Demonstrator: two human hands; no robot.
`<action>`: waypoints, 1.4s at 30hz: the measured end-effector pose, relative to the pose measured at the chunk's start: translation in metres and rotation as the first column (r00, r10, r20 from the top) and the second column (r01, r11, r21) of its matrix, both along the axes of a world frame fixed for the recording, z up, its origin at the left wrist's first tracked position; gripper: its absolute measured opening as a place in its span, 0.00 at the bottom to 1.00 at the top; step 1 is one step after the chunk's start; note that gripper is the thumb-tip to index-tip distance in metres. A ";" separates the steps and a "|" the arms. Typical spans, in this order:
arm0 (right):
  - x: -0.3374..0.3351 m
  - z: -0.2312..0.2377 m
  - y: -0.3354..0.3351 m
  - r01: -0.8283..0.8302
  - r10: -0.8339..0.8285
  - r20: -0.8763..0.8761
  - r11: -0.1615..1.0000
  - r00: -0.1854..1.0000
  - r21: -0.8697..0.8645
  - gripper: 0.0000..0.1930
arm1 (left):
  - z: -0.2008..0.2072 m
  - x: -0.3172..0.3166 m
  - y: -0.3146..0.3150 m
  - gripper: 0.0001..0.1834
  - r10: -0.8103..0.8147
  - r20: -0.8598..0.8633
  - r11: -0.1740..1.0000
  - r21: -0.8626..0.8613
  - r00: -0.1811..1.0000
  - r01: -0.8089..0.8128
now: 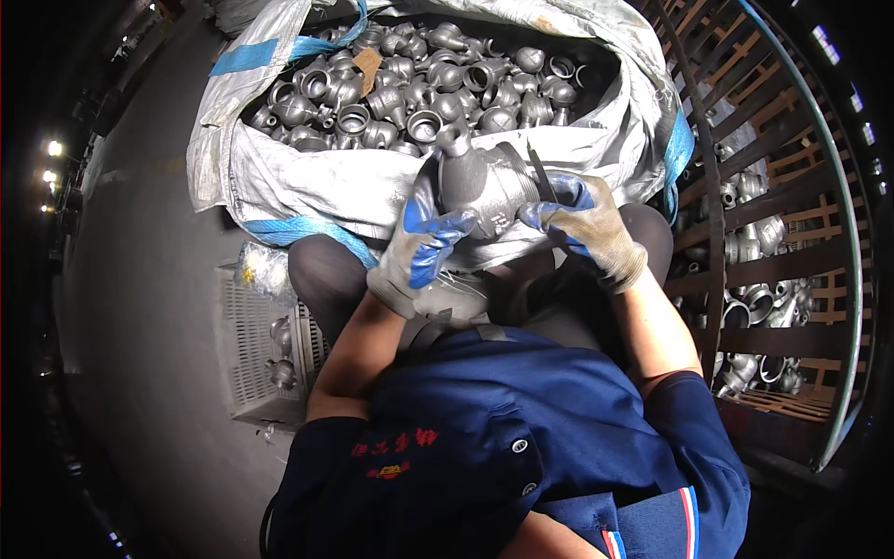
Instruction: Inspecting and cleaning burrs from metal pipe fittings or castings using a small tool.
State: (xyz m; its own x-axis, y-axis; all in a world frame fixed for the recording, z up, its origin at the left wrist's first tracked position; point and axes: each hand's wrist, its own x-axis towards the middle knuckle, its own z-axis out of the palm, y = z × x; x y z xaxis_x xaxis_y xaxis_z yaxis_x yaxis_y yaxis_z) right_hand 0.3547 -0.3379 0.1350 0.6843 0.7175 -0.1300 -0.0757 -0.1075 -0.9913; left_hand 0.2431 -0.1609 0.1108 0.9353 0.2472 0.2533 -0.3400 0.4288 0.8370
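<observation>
A grey metal casting (480,186), rounded with a short neck and a wide threaded end, is held up in front of my lap. My left hand (421,240), in a grey glove with a blue coated palm, grips it from the left side. My right hand (589,225), gloved alike, is closed around a thin dark pointed tool (538,170) that stands against the casting's threaded end. Whether it is a file or a blade cannot be made out. The right fingertips are close to the casting's lower right side.
Beyond my hands a big white woven sack (335,182) with blue straps holds many similar castings (424,84) and a brown tag (368,67). A slatted metal cage (792,252) with more castings stands at right. A grey plastic crate (261,345) with a few castings sits at left.
</observation>
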 end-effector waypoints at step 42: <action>-0.033 0.014 -0.013 0.033 0.087 0.780 0.990 0.619 -0.136 0.30 | -0.008 -0.010 -0.014 0.34 0.278 -0.090 0.958 -0.044 0.956 -0.282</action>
